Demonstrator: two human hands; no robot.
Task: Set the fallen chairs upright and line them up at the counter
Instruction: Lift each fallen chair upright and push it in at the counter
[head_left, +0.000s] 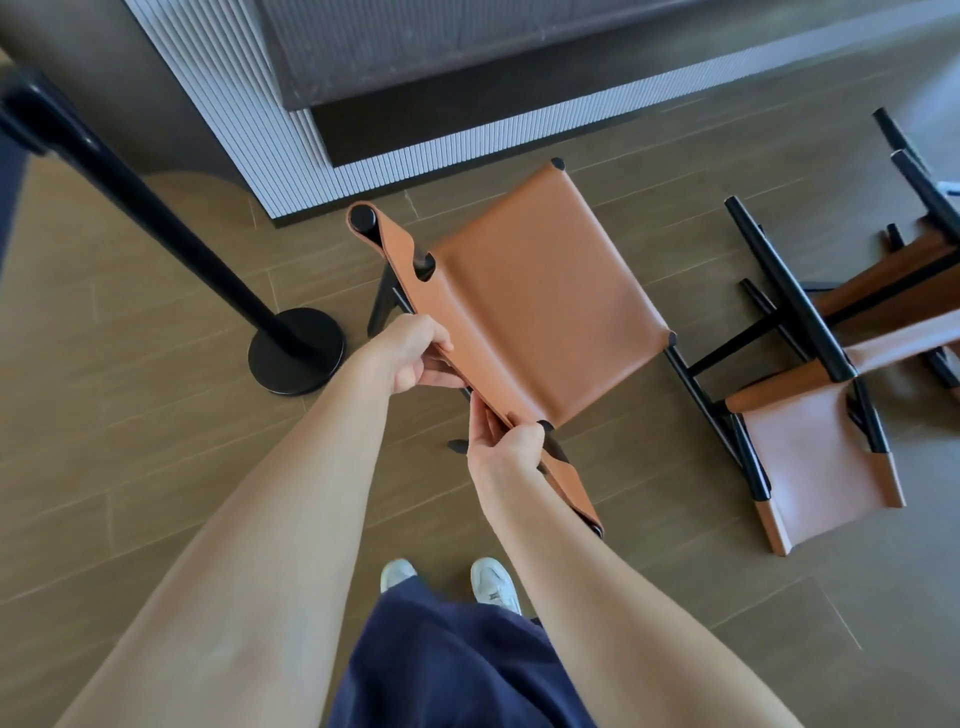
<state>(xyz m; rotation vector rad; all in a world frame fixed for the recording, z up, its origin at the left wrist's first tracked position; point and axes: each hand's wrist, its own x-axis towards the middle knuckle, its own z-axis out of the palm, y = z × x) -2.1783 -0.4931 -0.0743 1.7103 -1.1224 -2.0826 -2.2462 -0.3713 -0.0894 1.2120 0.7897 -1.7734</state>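
Fingers (439, 344) of the left hand (410, 353) are curled round the tan leather backrest band (397, 247) of a black-framed chair with a tan leather seat (545, 301). The right hand (501, 447) grips the same band a little further along, nearer the person, its fingers closed on the strap's edge. Both hands are grasping, neither is free.

That chair stands upright on the brown wood-look floor (156, 415). Its seat faces up and its far corner lies close to the base of the dark-topped desk with a ribbed pale front (441, 140). It sits at an angle to the desk's edge rather than square to it.

To the right, a second tan leather chair with black legs (810, 447) lies on its side on the floor. Its legs point towards the upright chair, and one leg reaches to just beside the upright chair's front corner. Behind it, at the right edge of the view, a third chair of the same kind (924, 260) is also down, partly cut off and overlapping the second; how they interlock I cannot tell.

On the left stands a black barrier post on a round base (296, 348), near the desk's corner and apart from the held chair. Below the arms are navy trousers (447, 665) and a pair of pale trainers (493, 577).
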